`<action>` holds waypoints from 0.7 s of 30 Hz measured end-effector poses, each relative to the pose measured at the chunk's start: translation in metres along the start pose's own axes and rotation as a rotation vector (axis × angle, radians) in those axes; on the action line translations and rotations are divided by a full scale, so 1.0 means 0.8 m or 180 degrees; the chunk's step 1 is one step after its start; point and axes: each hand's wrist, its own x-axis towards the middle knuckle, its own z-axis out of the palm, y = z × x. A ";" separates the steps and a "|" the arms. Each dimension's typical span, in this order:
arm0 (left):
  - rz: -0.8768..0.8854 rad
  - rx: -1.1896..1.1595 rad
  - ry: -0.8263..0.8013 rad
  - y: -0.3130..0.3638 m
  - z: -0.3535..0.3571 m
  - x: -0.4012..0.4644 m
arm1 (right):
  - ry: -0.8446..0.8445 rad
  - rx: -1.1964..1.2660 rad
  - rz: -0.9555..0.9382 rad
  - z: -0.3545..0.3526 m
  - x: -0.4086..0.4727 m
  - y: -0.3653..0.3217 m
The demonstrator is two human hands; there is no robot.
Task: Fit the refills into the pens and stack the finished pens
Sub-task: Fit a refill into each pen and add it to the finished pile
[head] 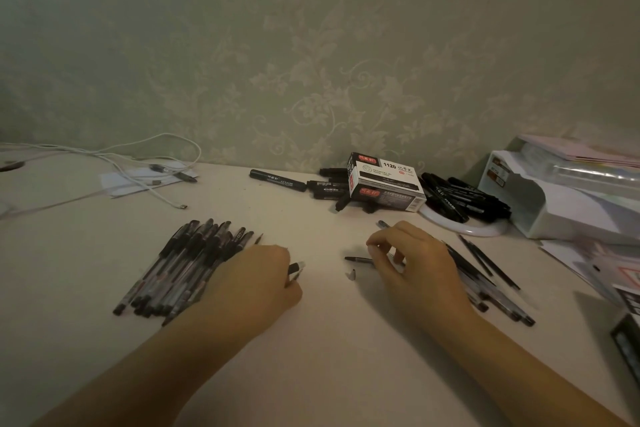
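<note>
A heap of several black-capped pens (187, 267) lies on the pale table at the left. My left hand (258, 282) rests beside that heap, its fingers closed on a small black pen cap (295, 270). My right hand (414, 265) hovers at the middle right, fingertips pinched on a thin black refill (358, 259) whose tip points left. A tiny clear piece (351, 274) lies just below that tip. Behind my right hand, loose refills and pen barrels (485, 274) lie spread out, partly hidden by the hand.
A marker box (386, 184) stands at the back, with black markers (460, 196) around it and a white ring (467, 227) under some. White cables (138, 166) trail at the back left. A white organiser (554, 198) and papers (595, 267) fill the right side.
</note>
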 end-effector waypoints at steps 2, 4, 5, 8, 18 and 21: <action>0.0049 -0.0057 0.0097 0.001 -0.001 -0.001 | 0.0052 0.0075 0.0041 0.000 0.000 -0.004; 0.0129 -0.0466 0.0348 0.005 -0.004 -0.002 | 0.0113 0.0569 0.0357 -0.002 0.001 -0.011; 0.0195 -0.0816 0.0517 0.008 -0.006 -0.003 | 0.0068 0.0985 0.0642 -0.003 0.003 -0.016; 0.0411 -0.1845 0.0844 0.020 -0.009 -0.006 | -0.0493 0.2312 0.1395 -0.004 0.006 -0.031; 0.0773 -0.2456 -0.0060 0.024 0.014 -0.008 | -0.0404 0.3191 0.2171 0.001 0.008 -0.022; 0.0804 -0.2356 -0.0151 0.022 0.016 -0.009 | 0.0145 0.3003 0.2433 -0.005 0.013 -0.007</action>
